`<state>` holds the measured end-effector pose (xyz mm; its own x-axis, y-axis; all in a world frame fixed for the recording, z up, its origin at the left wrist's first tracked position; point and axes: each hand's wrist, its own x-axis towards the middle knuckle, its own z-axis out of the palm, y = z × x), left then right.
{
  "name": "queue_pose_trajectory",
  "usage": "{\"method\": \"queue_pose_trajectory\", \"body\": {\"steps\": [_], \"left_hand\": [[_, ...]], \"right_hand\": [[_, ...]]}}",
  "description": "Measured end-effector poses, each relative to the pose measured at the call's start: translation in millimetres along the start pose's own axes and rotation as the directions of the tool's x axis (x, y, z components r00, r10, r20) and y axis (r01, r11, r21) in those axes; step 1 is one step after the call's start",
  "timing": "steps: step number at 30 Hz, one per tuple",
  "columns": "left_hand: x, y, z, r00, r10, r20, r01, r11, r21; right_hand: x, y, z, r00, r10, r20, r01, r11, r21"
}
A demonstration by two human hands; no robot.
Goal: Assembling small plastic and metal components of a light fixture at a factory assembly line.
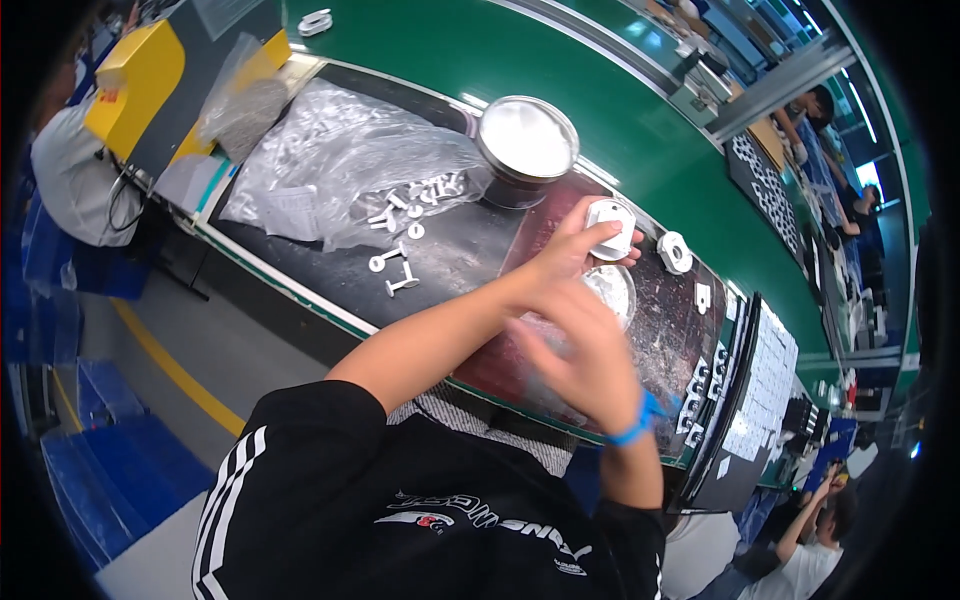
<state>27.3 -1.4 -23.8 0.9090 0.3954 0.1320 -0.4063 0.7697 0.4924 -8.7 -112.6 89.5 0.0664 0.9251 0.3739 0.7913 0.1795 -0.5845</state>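
My left hand (566, 246) is closed around a white rounded plastic housing (612, 226), its thumb lying across the face. Nearer to me, my right hand (592, 362), with a blue band at the wrist, is blurred by motion. Its thumb and fingers stand apart, and I see nothing in them. Partly hidden between the hands is a pale, round, translucent thing (612, 290) on the dark red mat. To the right of the held housing lies a white oval part with a round hole (676, 254). A smaller white piece (703, 298) sits beyond it.
A dark round tub (515, 185) with white contents stands behind my left hand. Leftward lie a clear plastic bag (345, 150) and several white flanged pins (403, 284). Small white parts (697, 392) line the right side by a papered board (765, 385). A green conveyor (420, 50) runs behind.
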Motion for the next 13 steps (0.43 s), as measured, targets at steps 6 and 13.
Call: {"method": "queue_pose_trajectory", "body": {"steps": [6, 13], "left_hand": [[0.8, -5.4, 1.8, 1.0, -0.018, -0.001, 0.018, 0.999, 0.03], [4.3, -8.0, -6.5, 1.0, 0.022, -0.002, -0.022, 1.0, 0.005]], "right_hand": [[77.5, 43.6, 109.6, 0.992, 0.055, 0.11, -0.025, 0.964, -0.264], [81.9, 48.4, 123.4, 0.985, 0.102, 0.14, -0.069, 0.973, -0.219]]}}
